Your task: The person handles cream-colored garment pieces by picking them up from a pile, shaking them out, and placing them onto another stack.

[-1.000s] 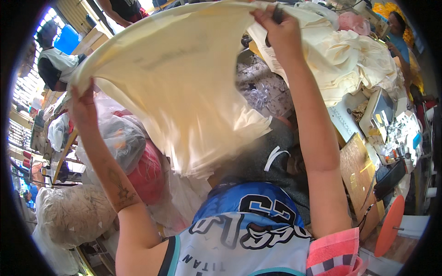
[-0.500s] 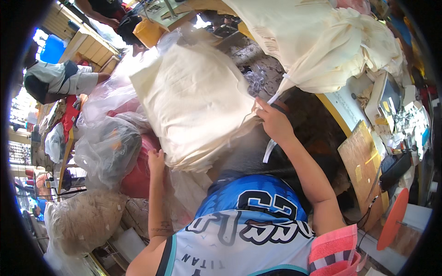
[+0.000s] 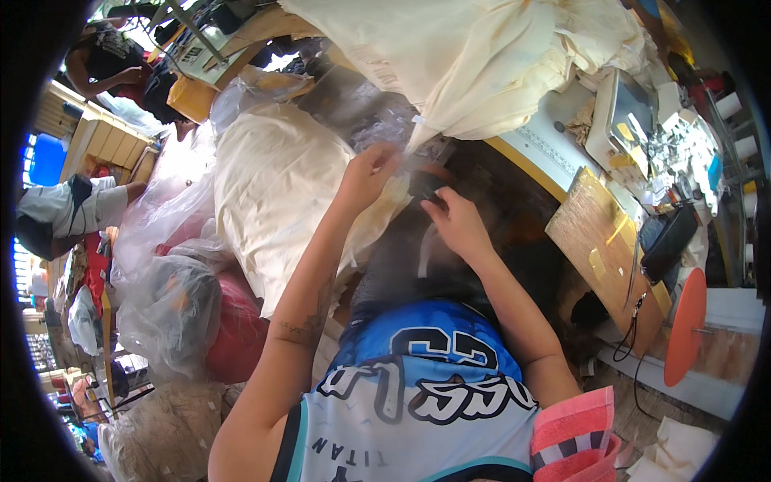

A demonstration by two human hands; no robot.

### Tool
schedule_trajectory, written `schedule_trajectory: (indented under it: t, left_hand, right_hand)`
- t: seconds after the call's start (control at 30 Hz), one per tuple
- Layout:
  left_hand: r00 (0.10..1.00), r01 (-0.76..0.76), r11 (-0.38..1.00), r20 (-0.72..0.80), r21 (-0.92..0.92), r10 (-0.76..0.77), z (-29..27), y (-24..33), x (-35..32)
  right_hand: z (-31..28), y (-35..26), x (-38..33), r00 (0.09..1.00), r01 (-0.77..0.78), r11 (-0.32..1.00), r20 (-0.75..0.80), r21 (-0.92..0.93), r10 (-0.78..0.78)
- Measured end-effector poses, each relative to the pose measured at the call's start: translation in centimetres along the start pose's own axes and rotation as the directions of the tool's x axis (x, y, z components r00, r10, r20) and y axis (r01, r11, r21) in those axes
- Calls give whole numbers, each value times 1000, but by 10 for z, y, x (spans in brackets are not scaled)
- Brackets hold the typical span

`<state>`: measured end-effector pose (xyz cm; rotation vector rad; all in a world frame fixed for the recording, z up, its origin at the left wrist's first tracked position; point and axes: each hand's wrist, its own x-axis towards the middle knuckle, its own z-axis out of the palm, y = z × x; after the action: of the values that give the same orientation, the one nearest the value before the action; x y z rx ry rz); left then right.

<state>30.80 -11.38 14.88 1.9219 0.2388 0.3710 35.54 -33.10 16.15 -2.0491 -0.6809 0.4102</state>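
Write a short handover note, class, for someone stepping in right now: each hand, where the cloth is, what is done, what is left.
Left hand: raised, fingers pinching the edge of clear plastic by the cream cloth pile.
Right hand: on a small dark item in front of the body; blurred, grip unclear.
Done: folded cloth lies on the pile at the left.
Left: a big heap of cream cloth sits on the sewing table.

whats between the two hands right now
In the head view a small dark object sits between the left hand and the right hand, touching the right fingertips; its kind is too blurred to tell. Cream cloth lies beside the left hand.
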Motion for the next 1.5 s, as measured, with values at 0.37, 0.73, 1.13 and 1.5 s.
schedule_trajectory:
  t: [0.37, 0.73, 1.13, 1.5]
  left_hand:
    - [983, 165, 943, -28, -290, -181, -4, 8, -20]
    - [991, -51, 997, -124, 55, 58, -2, 20, -9]
    - [914, -11, 999, -404, 37, 25, 16, 104, 16]
    - [704, 56, 794, -588, 605, 398, -177, 81, -244]
  right_hand:
    - [32, -6, 42, 804, 470, 799, -191, -375, -563]
    - [17, 28, 5, 832, 351, 857, -294, -377, -470]
    - [-30, 11, -32, 853, 197, 980, -491, -8, -175]
    - [-87, -104, 31, 588, 603, 754, -492, -262, -642]
